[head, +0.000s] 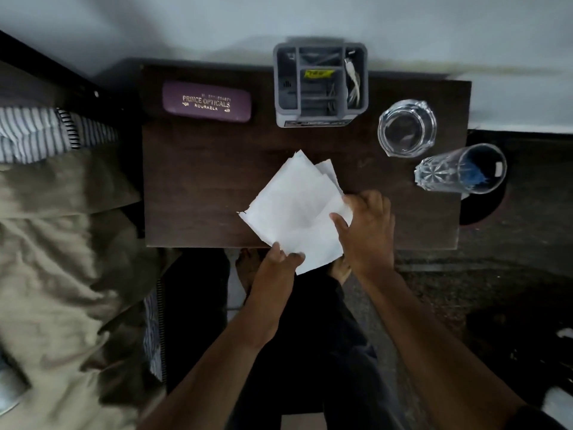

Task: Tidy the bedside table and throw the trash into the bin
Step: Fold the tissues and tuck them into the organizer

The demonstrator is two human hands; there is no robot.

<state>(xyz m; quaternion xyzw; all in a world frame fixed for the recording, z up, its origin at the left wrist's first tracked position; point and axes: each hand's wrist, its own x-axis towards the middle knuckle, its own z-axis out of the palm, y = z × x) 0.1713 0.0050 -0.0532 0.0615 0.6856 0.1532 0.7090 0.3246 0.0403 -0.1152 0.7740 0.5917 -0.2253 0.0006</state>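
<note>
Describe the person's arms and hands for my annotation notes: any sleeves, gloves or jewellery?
Both forearms are bare. The left hand and right hand show no gloves, rings or watch. A dark sleeve edge shows only at the right upper arm, near the picture's corner.

head view, steeply downward, near bedside table [192, 181]

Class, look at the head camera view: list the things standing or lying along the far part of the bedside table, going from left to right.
Purple spectacle case → grey desk organiser → glass jar → tall cut-glass tumbler at the right edge.
</note>
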